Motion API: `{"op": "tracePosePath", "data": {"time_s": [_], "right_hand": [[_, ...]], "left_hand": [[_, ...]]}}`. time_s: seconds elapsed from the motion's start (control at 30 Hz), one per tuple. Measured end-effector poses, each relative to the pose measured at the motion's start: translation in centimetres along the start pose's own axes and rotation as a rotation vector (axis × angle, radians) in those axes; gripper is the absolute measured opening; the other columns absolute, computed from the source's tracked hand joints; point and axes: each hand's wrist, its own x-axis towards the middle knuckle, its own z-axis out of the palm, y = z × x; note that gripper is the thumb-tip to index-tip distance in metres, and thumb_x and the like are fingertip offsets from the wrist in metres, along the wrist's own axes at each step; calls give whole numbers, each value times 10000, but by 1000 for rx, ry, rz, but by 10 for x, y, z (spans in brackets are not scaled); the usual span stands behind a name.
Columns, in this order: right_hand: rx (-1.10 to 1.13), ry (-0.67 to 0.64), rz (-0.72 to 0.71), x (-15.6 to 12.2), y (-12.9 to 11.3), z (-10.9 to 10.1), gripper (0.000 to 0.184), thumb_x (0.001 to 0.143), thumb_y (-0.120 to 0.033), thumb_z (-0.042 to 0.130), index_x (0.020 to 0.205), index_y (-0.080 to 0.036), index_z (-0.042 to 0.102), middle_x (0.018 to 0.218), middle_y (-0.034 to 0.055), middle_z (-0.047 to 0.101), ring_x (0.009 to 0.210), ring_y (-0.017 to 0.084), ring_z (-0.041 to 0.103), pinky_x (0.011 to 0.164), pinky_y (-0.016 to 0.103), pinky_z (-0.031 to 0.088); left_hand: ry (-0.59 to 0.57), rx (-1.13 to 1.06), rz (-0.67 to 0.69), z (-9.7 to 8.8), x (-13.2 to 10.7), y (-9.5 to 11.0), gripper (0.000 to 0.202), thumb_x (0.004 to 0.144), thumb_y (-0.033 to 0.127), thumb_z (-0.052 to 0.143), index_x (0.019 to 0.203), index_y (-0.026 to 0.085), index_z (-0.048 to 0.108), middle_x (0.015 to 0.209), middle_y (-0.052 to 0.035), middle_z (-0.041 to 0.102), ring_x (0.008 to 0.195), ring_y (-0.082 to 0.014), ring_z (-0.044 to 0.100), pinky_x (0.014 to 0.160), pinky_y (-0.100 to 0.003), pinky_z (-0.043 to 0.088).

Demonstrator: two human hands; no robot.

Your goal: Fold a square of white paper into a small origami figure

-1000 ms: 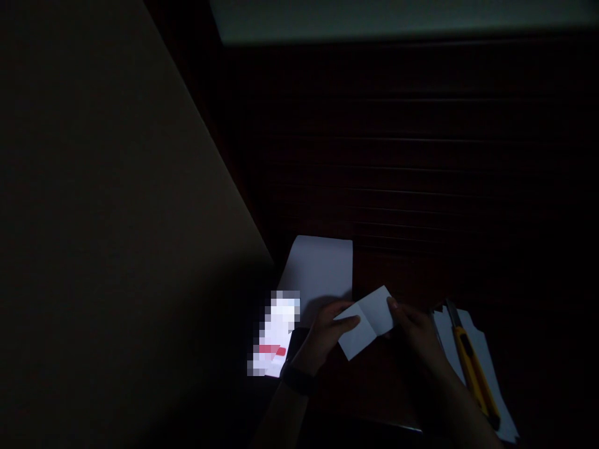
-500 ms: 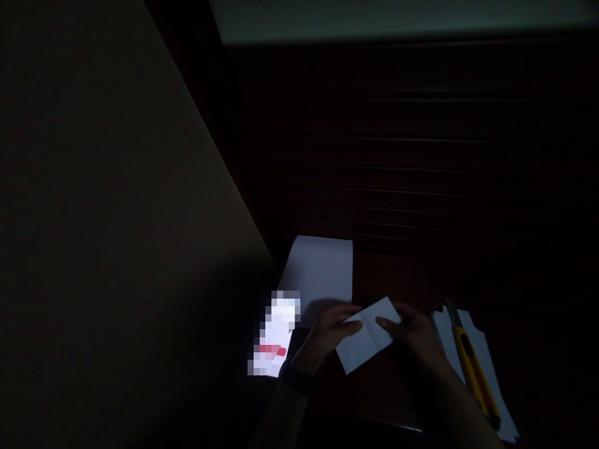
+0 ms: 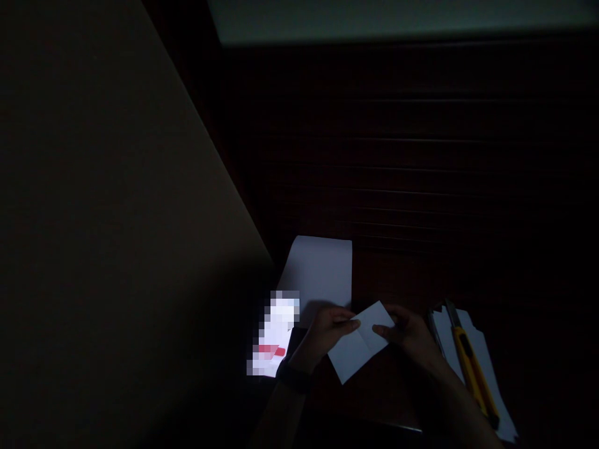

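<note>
A small white sheet of paper (image 3: 358, 349) with a crease across it is held tilted above the dark table. My left hand (image 3: 327, 333) pinches its upper left edge, thumb on top and fingers behind. At the right edge my right hand (image 3: 407, 333) grips it the same way, its thumb lying on the paper's face. The fingers behind the sheet are partly hidden. A dark band circles my left wrist.
Left of my hands glows a screen (image 3: 276, 337), partly blurred out. Behind it lies a larger white sheet (image 3: 322, 268). On the right a yellow box cutter (image 3: 472, 368) rests on a stack of white papers (image 3: 489, 355). A wall (image 3: 116, 218) rises at left.
The paper has shifted slightly left and toward me, with its near corner lower. My right hand has moved a little left with it, and both hands keep their hold.
</note>
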Motion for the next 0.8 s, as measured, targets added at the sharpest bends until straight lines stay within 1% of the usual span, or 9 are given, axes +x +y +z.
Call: {"op": "tracePosePath", "data": {"time_s": [0.13,0.23,0.3,0.43,0.57,0.67,0.73,0.8], "right_hand": [[13,17,1,1,-2,-2,426,643,-298,737,1026,-174,597,890,78,705,772,241,649,664,340,502],[21,33,7,0,-3,-4,429,638,-313,743,1016,-169,599,853,83,713,742,244,655,655,348,503],[24,58,15,0,-4,-4,440,625,-325,752,1007,-165,603,835,86,715,725,251,657,645,356,505],[42,118,-7,0,-7,-2,420,612,-339,760,971,-172,618,869,89,711,746,259,653,643,355,506],[36,120,-33,0,-9,0,384,615,-345,754,944,-184,640,882,75,705,754,249,643,631,333,498],[56,111,-29,0,-7,0,440,583,-321,781,978,-190,638,893,64,697,753,243,636,636,331,492],[119,115,-14,0,-4,-1,467,595,-313,777,1020,-199,621,878,55,696,741,235,637,638,333,489],[205,128,11,0,0,-1,443,629,-318,756,1031,-201,613,836,46,695,717,223,638,633,333,488]], "left_hand": [[39,-6,6,1,-1,3,260,679,368,680,807,142,680,779,-61,683,713,-199,624,618,-268,449],[56,-9,3,2,-1,4,249,676,363,681,795,143,679,775,-64,685,710,-205,626,616,-277,452],[55,-11,3,2,-1,3,246,672,361,685,785,143,681,775,-68,687,710,-210,630,621,-284,454],[57,-20,3,0,0,-1,261,652,372,701,776,144,680,785,-69,693,727,-217,633,638,-291,455],[-5,-15,-4,0,-2,1,270,667,364,692,808,134,691,811,-77,695,745,-218,631,650,-289,451],[-46,-64,-12,1,-4,5,290,685,365,679,855,131,691,838,-81,694,745,-214,628,650,-286,452],[-23,-99,-35,1,-5,5,309,684,374,680,873,131,687,837,-81,692,743,-216,629,654,-291,457],[50,-108,-53,1,-6,4,320,666,381,695,877,141,683,837,-72,690,758,-220,629,666,-295,463]]}}
